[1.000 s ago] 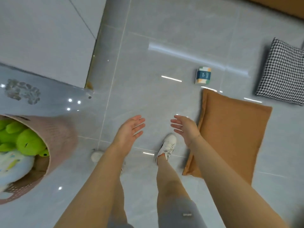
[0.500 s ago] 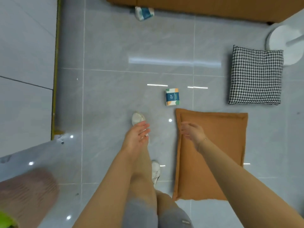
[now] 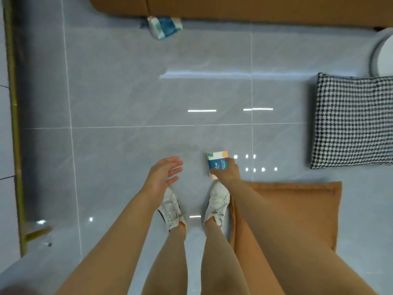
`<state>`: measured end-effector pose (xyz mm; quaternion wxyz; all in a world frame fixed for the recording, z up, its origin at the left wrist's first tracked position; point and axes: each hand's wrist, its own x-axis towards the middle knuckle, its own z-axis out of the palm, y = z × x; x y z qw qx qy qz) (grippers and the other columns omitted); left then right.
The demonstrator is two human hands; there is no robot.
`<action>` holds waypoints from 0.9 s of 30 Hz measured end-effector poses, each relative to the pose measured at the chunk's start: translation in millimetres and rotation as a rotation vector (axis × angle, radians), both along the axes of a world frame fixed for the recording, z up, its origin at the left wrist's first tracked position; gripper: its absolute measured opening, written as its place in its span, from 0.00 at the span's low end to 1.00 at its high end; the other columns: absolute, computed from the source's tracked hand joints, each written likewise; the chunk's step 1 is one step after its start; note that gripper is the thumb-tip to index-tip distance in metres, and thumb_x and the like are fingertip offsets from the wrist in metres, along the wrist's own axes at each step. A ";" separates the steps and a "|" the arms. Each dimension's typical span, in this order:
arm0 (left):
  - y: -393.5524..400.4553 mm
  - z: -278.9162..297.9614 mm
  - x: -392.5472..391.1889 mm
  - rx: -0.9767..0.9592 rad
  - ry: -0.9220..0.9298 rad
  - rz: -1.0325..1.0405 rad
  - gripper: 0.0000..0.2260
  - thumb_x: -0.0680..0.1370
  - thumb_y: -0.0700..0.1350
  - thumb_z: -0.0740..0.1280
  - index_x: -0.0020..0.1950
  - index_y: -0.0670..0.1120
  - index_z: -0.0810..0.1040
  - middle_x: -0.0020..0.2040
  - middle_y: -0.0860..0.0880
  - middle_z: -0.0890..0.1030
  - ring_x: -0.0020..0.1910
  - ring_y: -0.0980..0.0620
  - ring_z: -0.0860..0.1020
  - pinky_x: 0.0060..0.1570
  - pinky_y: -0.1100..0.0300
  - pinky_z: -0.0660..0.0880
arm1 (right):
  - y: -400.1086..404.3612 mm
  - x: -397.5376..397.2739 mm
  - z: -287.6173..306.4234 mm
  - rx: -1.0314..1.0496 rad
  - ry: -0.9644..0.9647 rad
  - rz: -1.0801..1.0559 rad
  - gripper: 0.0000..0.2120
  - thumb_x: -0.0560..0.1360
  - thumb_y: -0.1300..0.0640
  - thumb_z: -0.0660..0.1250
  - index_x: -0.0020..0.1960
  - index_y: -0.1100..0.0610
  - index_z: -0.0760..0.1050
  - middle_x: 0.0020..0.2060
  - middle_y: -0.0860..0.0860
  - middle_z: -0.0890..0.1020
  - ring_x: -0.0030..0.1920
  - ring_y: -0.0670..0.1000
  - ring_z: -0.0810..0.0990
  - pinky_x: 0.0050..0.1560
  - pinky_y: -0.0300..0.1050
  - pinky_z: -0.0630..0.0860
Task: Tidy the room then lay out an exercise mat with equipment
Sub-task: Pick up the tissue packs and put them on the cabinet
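Reaching down since a moment ago, her right hand point(image 3: 225, 172) now pinches the tissue pack point(image 3: 217, 164) beside the orange cushion point(image 3: 297, 211). Her left hand point(image 3: 164, 174) hangs spread, likely for balance.

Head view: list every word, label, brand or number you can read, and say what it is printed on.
None can be read.
Tissue pack in the right hand: white print on its blue band, too small and blurred.
Second tissue pack by the sofa: pattern only, blurred.

One head-worn camera looks steeply down (wide-angle, from standing height) at the tiled floor point(image 3: 127, 92).
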<state>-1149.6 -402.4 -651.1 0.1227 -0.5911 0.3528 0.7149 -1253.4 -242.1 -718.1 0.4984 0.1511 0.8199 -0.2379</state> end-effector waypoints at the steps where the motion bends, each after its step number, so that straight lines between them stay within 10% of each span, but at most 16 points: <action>1: -0.3 -21.3 -7.3 0.008 -0.011 0.001 0.10 0.80 0.39 0.60 0.60 0.43 0.75 0.54 0.47 0.81 0.54 0.49 0.78 0.54 0.58 0.74 | 2.1 -2.5 -21.4 0.037 -0.015 0.009 0.37 0.70 0.58 0.72 0.73 0.59 0.58 0.65 0.59 0.67 0.62 0.58 0.72 0.58 0.47 0.71; 11: 14.8 -180.1 -24.3 0.104 -0.063 -0.016 0.10 0.82 0.42 0.57 0.59 0.45 0.74 0.48 0.50 0.80 0.48 0.53 0.78 0.53 0.59 0.73 | 16.3 6.8 -173.7 0.407 -0.014 0.582 0.65 0.62 0.37 0.75 0.73 0.49 0.24 0.73 0.57 0.52 0.67 0.61 0.63 0.58 0.58 0.68; 14: 16.1 -193.2 -11.2 0.105 -0.121 -0.043 0.10 0.81 0.42 0.57 0.59 0.45 0.75 0.49 0.49 0.80 0.48 0.53 0.78 0.54 0.58 0.73 | 17.4 7.7 -186.3 0.357 0.116 0.507 0.63 0.63 0.45 0.75 0.74 0.47 0.27 0.64 0.57 0.61 0.55 0.58 0.70 0.50 0.51 0.70; 21: 18.9 -126.5 -24.2 0.105 -0.156 -0.079 0.13 0.81 0.46 0.61 0.65 0.45 0.72 0.60 0.47 0.78 0.61 0.49 0.75 0.59 0.56 0.72 | 0.0 -10.4 -99.1 -0.097 0.132 -0.010 0.60 0.54 0.40 0.76 0.76 0.50 0.46 0.65 0.52 0.69 0.64 0.55 0.72 0.63 0.57 0.72; 24: 11.9 -65.1 -64.9 0.221 -0.012 -0.050 0.24 0.80 0.60 0.56 0.71 0.48 0.68 0.65 0.49 0.75 0.65 0.52 0.73 0.65 0.53 0.68 | -18.3 -39.7 -21.9 -0.214 0.140 0.096 0.46 0.54 0.37 0.76 0.66 0.52 0.63 0.56 0.50 0.74 0.56 0.51 0.76 0.56 0.54 0.77; 27: 0.3 -18.0 -102.9 0.221 0.088 -0.030 0.22 0.77 0.60 0.61 0.67 0.50 0.74 0.61 0.49 0.80 0.60 0.50 0.78 0.57 0.54 0.75 | -41.2 -69.0 40.6 -0.284 0.023 0.308 0.50 0.59 0.41 0.77 0.73 0.53 0.58 0.61 0.52 0.69 0.62 0.51 0.70 0.63 0.52 0.71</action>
